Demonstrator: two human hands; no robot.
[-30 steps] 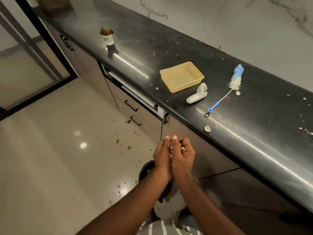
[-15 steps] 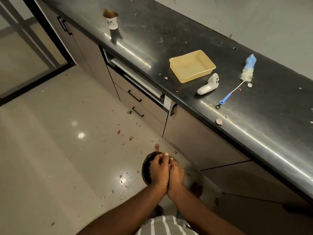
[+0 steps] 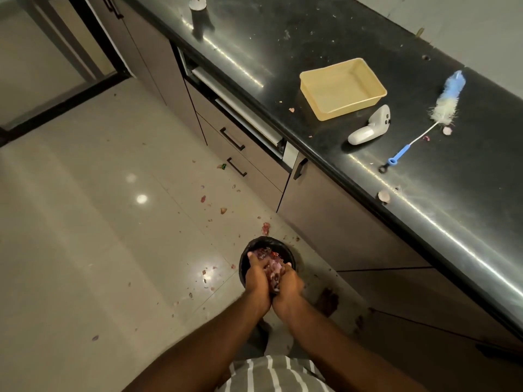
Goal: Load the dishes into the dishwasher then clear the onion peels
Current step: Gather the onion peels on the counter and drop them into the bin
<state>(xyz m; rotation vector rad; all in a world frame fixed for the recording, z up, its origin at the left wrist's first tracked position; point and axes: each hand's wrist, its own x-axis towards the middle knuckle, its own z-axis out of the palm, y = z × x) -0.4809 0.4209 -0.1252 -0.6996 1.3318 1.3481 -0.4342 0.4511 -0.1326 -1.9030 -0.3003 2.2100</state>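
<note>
A small black bin (image 3: 288,257) lined with a dark bag stands on the floor beside the cabinets. My left hand (image 3: 257,278) and my right hand (image 3: 288,284) are cupped together over its mouth, holding a heap of pink onion peels (image 3: 272,265) between them. More peels lie inside the bin under my fingers. Loose peel bits (image 3: 265,228) are scattered on the tiles around the bin. Another peel (image 3: 384,196) sits at the counter's front edge. The dishwasher (image 3: 240,120) under the counter stands slightly ajar.
On the black counter (image 3: 325,38) lie a yellow plastic tray (image 3: 342,89), a white controller (image 3: 369,126) and a blue-and-white bottle brush (image 3: 435,111). A small cup (image 3: 196,0) stands at the far end. Drawers with black handles (image 3: 232,139) face the floor.
My two cupped hands moved down from counter height to the bin's mouth with the peels. They have parted a little, so the peels show between them.
</note>
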